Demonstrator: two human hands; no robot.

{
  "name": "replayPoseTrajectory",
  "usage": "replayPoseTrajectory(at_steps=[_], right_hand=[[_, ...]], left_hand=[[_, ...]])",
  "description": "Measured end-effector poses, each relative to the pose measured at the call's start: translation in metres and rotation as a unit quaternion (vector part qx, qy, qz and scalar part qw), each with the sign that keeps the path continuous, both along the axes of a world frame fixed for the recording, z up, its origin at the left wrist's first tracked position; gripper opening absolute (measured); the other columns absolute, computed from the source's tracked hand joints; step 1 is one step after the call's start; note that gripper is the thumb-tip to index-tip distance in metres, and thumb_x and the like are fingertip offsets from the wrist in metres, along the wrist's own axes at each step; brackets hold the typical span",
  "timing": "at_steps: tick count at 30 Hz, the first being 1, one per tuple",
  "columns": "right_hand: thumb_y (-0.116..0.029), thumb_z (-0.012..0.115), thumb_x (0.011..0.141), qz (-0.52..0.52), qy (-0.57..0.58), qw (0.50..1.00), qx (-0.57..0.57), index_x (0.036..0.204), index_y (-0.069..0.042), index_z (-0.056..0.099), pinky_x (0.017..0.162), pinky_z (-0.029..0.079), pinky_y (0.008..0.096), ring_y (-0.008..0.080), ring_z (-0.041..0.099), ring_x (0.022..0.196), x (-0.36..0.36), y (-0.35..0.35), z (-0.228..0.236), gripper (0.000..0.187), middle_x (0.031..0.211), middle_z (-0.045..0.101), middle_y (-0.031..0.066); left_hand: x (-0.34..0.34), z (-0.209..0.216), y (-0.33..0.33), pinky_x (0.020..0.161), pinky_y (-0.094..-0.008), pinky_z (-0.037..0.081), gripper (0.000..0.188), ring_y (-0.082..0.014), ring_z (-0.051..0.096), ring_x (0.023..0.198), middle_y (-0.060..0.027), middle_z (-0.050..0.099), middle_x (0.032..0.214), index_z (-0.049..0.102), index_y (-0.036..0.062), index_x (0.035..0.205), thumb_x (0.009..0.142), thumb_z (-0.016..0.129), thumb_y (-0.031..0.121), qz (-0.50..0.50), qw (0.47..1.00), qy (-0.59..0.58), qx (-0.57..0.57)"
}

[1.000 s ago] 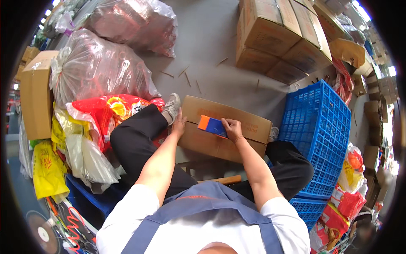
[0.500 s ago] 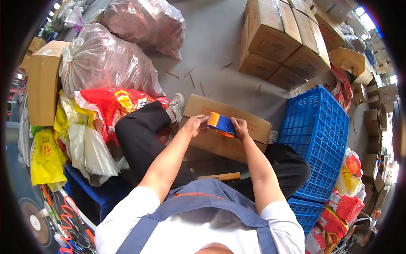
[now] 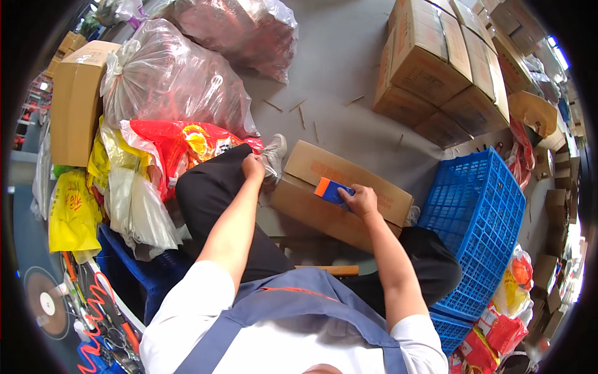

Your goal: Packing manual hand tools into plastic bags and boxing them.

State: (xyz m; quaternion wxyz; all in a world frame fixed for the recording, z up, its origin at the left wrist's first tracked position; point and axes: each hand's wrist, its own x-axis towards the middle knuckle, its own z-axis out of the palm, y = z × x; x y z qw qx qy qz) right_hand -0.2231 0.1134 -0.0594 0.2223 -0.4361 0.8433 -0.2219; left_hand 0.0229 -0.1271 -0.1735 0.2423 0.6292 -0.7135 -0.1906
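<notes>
A closed brown cardboard box (image 3: pixel 299 198) lies between my legs. My right hand (image 3: pixel 362 201) grips a blue-and-orange tape dispenser (image 3: pixel 335 192) above the box's top, its orange end pointing left. My left hand (image 3: pixel 253 167) is off to the left by my bent knee, close to the grey shoe (image 3: pixel 274 153). Its fingers are curled closed, and whatever they may hold is hidden.
At my right stands a blue plastic crate (image 3: pixel 479 206). Stacked cartons (image 3: pixel 430 62) are beyond it. Large clear stuffed bags (image 3: pixel 180 81) and red-and-yellow bags (image 3: pixel 180 146) crowd the left. Thin sticks (image 3: pixel 302 117) lie on the floor ahead.
My left hand has left the tape dispenser and moved left toward my knee. My right hand alone now holds the dispenser over the box. The whole view has shifted slightly.
</notes>
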Motion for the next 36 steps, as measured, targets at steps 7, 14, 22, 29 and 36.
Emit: replayPoseTrajectory(at_steps=[7, 14, 22, 29, 36], right_hand=[[-0.05, 0.063, 0.072, 0.019, 0.045, 0.999, 0.011, 0.066, -0.006, 0.065, 0.06, 0.05, 0.0413, 0.0331, 0.062, 0.062, 0.006, 0.0, -0.014, 0.044, 0.063, 0.062, 0.016], [-0.05, 0.064, 0.07, 0.017, 0.033, 0.999, 0.025, 0.065, -0.006, 0.064, 0.06, 0.051, 0.0417, 0.0332, 0.062, 0.062, 0.012, -0.007, -0.01, 0.044, 0.063, 0.062, 0.0157], [-0.05, 0.066, 0.072, 0.047, -0.161, 0.982, 0.083, 0.084, -0.004, 0.068, 0.064, 0.049, 0.0369, 0.0289, 0.063, 0.067, -0.043, 0.017, 0.01, 0.047, 0.073, 0.065, 0.0167], [-0.043, 0.069, 0.069, 0.0, 0.041, 0.993, 0.114, 0.067, 0.0, 0.064, 0.059, 0.049, 0.0402, 0.0341, 0.061, 0.062, -0.147, 0.19, 0.014, 0.043, 0.065, 0.061, 0.0194], [-0.043, 0.07, 0.069, -0.065, 0.023, 0.991, 0.111, 0.067, -0.001, 0.063, 0.061, 0.048, 0.0408, 0.0353, 0.06, 0.064, -0.135, 0.196, 0.038, 0.042, 0.065, 0.06, 0.0196]], left_hand=[[-0.018, -0.071, 0.03, 0.076, -0.0389, 0.048, 0.019, -0.0331, 0.061, 0.087, -0.0172, 0.064, 0.087, 0.064, 0.0035, 0.087, 0.083, 0.051, 0.016, -0.088, 0.975, -0.116, 0.165], [-0.019, -0.07, 0.025, 0.082, -0.0417, 0.046, 0.046, -0.0348, 0.06, 0.091, -0.0164, 0.063, 0.099, 0.056, 0.0092, 0.117, 0.083, 0.055, 0.041, -0.109, 0.958, -0.262, 0.023], [-0.067, 0.0, 0.065, 0.082, -0.0479, 0.044, 0.077, -0.0403, 0.057, 0.098, -0.023, 0.06, 0.103, 0.044, 0.0065, 0.118, 0.075, 0.046, 0.07, -0.084, 0.966, -0.127, 0.208], [-0.091, 0.013, 0.086, 0.097, -0.0578, 0.029, 0.078, -0.04, 0.04, 0.121, -0.0289, 0.04, 0.13, 0.032, 0.0048, 0.132, 0.082, 0.042, 0.063, -0.059, 0.965, -0.208, 0.149], [-0.179, 0.033, 0.215, 0.104, -0.0598, -0.004, 0.081, -0.0404, -0.004, 0.136, -0.0262, 0.001, 0.146, 0.015, 0.0078, 0.143, 0.084, 0.044, 0.056, -0.404, 0.88, -0.25, 0.022]])
